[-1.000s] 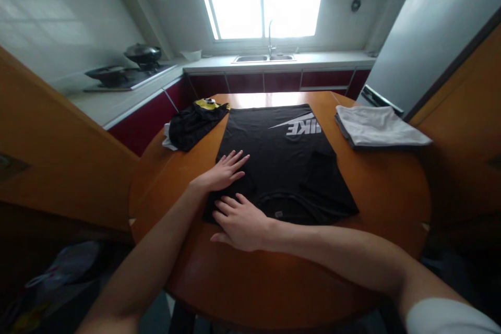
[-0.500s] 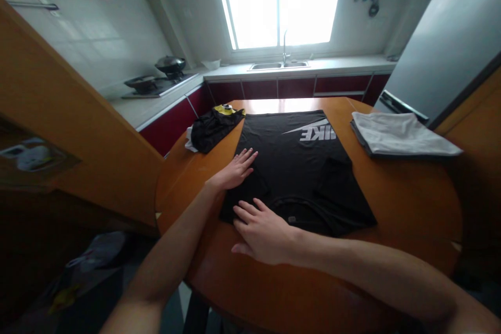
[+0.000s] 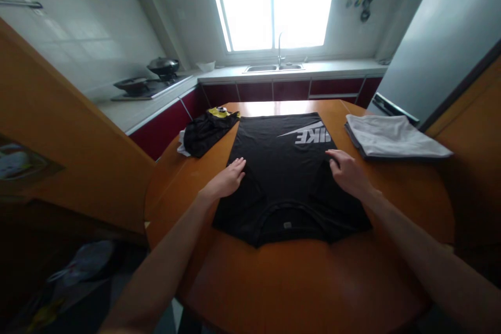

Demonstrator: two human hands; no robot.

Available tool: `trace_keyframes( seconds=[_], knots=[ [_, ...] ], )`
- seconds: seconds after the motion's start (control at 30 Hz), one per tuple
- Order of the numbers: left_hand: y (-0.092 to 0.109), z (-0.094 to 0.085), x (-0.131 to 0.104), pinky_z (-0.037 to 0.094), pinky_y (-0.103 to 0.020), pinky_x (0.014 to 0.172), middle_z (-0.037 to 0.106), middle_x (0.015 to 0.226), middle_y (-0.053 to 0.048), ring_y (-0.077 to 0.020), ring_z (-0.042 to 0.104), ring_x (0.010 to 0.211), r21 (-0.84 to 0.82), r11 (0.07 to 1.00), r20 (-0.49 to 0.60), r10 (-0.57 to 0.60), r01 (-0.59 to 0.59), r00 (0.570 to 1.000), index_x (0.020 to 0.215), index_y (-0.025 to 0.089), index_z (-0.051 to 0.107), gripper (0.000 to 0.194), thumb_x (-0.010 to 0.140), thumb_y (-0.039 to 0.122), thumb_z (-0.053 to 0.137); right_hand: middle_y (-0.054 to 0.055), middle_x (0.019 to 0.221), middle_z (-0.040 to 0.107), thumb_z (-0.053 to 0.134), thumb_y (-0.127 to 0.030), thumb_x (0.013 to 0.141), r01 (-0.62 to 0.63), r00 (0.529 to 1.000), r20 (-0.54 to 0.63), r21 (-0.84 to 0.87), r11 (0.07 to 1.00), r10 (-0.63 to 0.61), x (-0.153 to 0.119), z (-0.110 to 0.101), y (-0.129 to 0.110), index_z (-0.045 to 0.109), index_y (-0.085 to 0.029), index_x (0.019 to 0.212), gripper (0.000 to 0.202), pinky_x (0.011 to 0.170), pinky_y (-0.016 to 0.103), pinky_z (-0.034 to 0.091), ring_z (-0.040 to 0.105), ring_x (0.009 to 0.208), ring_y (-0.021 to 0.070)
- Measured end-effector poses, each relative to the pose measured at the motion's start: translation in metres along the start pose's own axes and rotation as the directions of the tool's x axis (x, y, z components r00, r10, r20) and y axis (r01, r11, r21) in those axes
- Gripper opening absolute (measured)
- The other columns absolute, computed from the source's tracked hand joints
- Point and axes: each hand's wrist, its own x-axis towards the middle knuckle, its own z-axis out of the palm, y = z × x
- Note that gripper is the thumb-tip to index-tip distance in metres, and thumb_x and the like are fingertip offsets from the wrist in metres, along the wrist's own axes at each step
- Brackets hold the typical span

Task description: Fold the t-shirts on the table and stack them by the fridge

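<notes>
A black T-shirt (image 3: 282, 167) with a white printed logo lies spread on the wooden table (image 3: 297, 282), its neckline toward me and its hem toward the window. The sleeves are folded in over the body. On the shirt's left edge rests my left hand (image 3: 225, 180), fingers stretched out and nearly together, gripping nothing. My right hand (image 3: 348, 172) is at the right edge, just below the logo, with its fingers extended and the thumb apart. Whether its fingertips press on the cloth or hover just over it I cannot tell.
A crumpled black garment with yellow and white parts (image 3: 209, 133) lies at the table's back left. Folded white and grey cloths (image 3: 395, 138) are stacked at the right. Beyond stand a counter with a sink (image 3: 274, 68), a stove with pans (image 3: 162, 66) and a fridge (image 3: 426, 36).
My right hand has moved from the shirt's near left corner across to its right edge. My left hand has stayed at the left edge. The view has shifted slightly.
</notes>
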Motion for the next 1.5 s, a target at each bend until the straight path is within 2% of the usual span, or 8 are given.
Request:
trace_keyframes(
  seconds=[0.13,0.3,0.43,0.67,0.8,1.0,1.27,1.5],
  knots=[
    [0.02,0.011,-0.004,0.024,-0.045,0.124,0.03,0.163,-0.02,-0.0298,0.022,0.154,0.097,0.99,0.001,-0.098,0.098,0.995,0.153,0.003,0.039,0.068,0.101,0.047,0.035,0.018,0.127,0.069,0.046,-0.023,0.091,-0.071,0.996,-0.059,0.003,0.997,0.071,-0.003,0.0,0.026,0.069,-0.011,0.123,0.041,0.111,0.049,0.046,0.063,0.121,0.0302],
    [0.046,0.033,-0.007,0.018,-0.051,0.124,0.017,0.166,-0.025,-0.0348,0.013,0.156,0.167,0.954,-0.068,-0.24,0.248,0.968,0.157,0.0,0.028,0.085,0.101,0.065,0.026,0.018,0.131,0.067,0.047,-0.027,0.092,-0.085,0.996,-0.03,0.012,0.996,0.085,-0.01,0.01,0.026,0.069,-0.01,0.123,0.042,0.113,0.048,0.044,0.06,0.126,0.03],
    [0.054,0.042,-0.012,0.016,-0.051,0.125,0.016,0.167,-0.023,-0.0342,0.012,0.156,0.162,0.951,-0.127,-0.245,0.264,0.961,0.159,0.004,0.026,0.089,0.099,0.071,0.023,0.018,0.132,0.066,0.047,-0.03,0.092,-0.079,0.997,-0.009,0.02,0.997,0.079,-0.011,0.012,0.023,0.068,-0.009,0.124,0.044,0.114,0.047,0.044,0.06,0.126,0.0299],
    [0.057,0.026,-0.013,0.017,-0.052,0.125,0.023,0.165,-0.024,-0.0357,0.017,0.155,0.074,0.974,-0.18,-0.196,0.212,0.964,0.156,0.002,0.033,0.092,0.099,0.073,0.022,0.016,0.131,0.067,0.049,-0.034,0.093,-0.055,0.998,-0.029,0.04,0.998,0.056,-0.012,0.007,0.02,0.068,-0.015,0.125,0.042,0.112,0.051,0.044,0.061,0.125,0.0304],
    [0.047,0.014,-0.01,0.019,-0.05,0.125,0.025,0.165,-0.022,-0.0319,0.019,0.155,0.022,0.968,-0.299,-0.232,0.25,0.926,0.157,0.004,0.033,0.085,0.102,0.067,0.018,0.016,0.131,0.067,0.049,-0.035,0.093,-0.047,0.998,-0.034,0.053,0.997,0.049,-0.013,0.007,0.018,0.068,-0.015,0.125,0.043,0.112,0.05,0.045,0.061,0.124,0.0305],
    [0.027,0.029,-0.007,0.018,-0.058,0.123,0.018,0.166,-0.023,-0.0403,0.011,0.155,0.092,0.924,-0.086,-0.364,0.371,0.927,0.159,0.002,0.027,0.09,0.099,0.07,0.023,0.018,0.13,0.067,0.05,-0.034,0.092,-0.053,0.998,-0.037,0.055,0.997,0.055,-0.014,0.007,0.013,0.069,-0.013,0.124,0.043,0.112,0.05,0.044,0.061,0.124,0.0311],
    [0.04,0.021,-0.008,0.017,-0.059,0.123,0.022,0.166,-0.021,-0.0396,0.014,0.155,0.1,0.954,-0.229,-0.254,0.282,0.94,0.158,0.007,0.031,0.087,0.1,0.069,0.022,0.016,0.136,0.064,0.047,-0.032,0.094,-0.056,0.998,-0.006,0.026,0.998,0.056,-0.014,0.01,0.019,0.067,-0.013,0.129,0.045,0.115,0.046,0.042,0.058,0.129,0.0285],
    [0.049,0.034,-0.01,0.014,-0.062,0.122,0.022,0.167,-0.018,-0.0376,0.016,0.155,0.106,0.97,-0.112,-0.205,0.217,0.972,0.159,0.012,0.032,0.084,0.099,0.07,0.024,0.023,0.154,0.047,0.043,-0.043,0.098,-0.067,0.986,0.145,-0.128,0.99,0.086,-0.021,0.025,0.025,0.049,-0.006,0.148,0.063,0.12,0.055,0.03,0.037,0.148,0.0334]
  ],
)
